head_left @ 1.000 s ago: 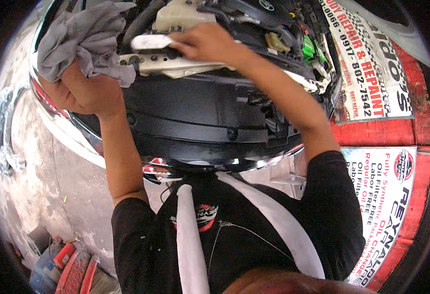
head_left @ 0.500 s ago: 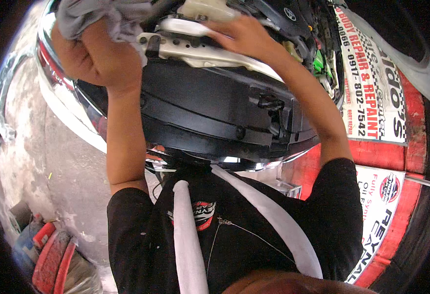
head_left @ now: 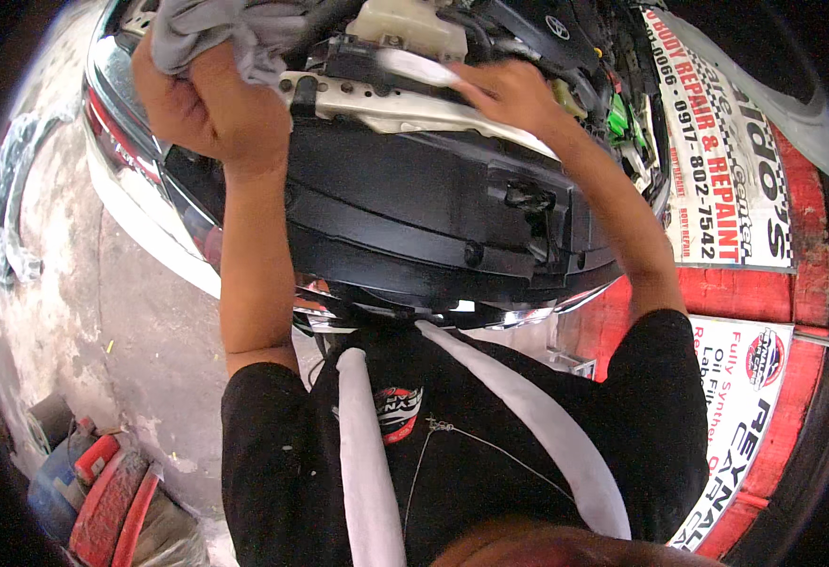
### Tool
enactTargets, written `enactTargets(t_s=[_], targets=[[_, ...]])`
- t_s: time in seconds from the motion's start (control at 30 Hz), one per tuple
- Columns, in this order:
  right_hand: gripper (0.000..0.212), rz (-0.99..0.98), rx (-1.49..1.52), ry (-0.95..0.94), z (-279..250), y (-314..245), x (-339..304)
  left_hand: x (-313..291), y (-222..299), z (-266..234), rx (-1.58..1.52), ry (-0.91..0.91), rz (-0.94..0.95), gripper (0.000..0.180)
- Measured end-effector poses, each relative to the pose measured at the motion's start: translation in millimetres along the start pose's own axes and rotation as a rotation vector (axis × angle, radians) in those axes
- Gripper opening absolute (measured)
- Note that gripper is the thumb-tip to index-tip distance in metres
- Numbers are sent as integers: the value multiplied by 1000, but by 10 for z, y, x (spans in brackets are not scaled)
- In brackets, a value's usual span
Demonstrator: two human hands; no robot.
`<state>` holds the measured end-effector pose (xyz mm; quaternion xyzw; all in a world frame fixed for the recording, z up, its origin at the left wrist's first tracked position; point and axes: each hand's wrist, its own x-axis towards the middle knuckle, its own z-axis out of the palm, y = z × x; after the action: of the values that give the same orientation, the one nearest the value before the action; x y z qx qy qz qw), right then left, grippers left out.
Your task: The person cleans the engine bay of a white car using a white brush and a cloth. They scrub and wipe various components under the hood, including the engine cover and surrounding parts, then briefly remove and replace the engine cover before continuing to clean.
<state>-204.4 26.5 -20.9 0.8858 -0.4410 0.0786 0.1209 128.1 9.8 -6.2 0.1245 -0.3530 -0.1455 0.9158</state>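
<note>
Bunched grey cloth (head_left: 235, 38) is gripped in my left hand (head_left: 211, 109), whose fingers are curled closed over the left side of an open engine bay. My right hand (head_left: 513, 94) pinches one end of a white, long, rounded tool (head_left: 416, 68), blurred by motion, so its exact kind is unclear. The tool lies above the pale metal crossbar (head_left: 386, 111) at the front of the bay, close to a translucent plastic reservoir (head_left: 405, 28). Nearer to me, a black plastic panel (head_left: 386, 208) spans the car's front.
A black engine cover (head_left: 537, 33) sits beyond my right hand. Printed banners (head_left: 717, 161) hang along a red surface (head_left: 735, 293) on the right. Red and blue items (head_left: 102, 491) are heaped on the floor at lower left. A plastic-wrapped curved part (head_left: 13, 208) lies farther left.
My right hand and the white tool have moved right and slightly nearer. My left hand, with the cloth, has shifted a little right; the whole view has shifted slightly too.
</note>
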Motion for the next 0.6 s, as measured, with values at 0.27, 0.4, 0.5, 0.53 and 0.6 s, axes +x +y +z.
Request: enactTargets(t_s=[0.27, 0.4, 0.5, 0.53, 0.6], targets=[[36, 46, -29, -13, 247, -542, 760, -140, -52, -53, 67, -106, 76, 14], [38, -46, -28, 83, 208, -475, 860, -54, -109, -57, -32, -122, 92, 14], [38, 26, -105, 5, 34, 294, -9, -127, 21, -84, -97, -39, -126, 17], [36, 78, -23, -4, -28, 354, -282, -96, 43, -150, 158, -211, 53, 23], [40, 32, 8, 157, 83, 466, -526, -134, 138, -86, 395, -318, 227, 31]])
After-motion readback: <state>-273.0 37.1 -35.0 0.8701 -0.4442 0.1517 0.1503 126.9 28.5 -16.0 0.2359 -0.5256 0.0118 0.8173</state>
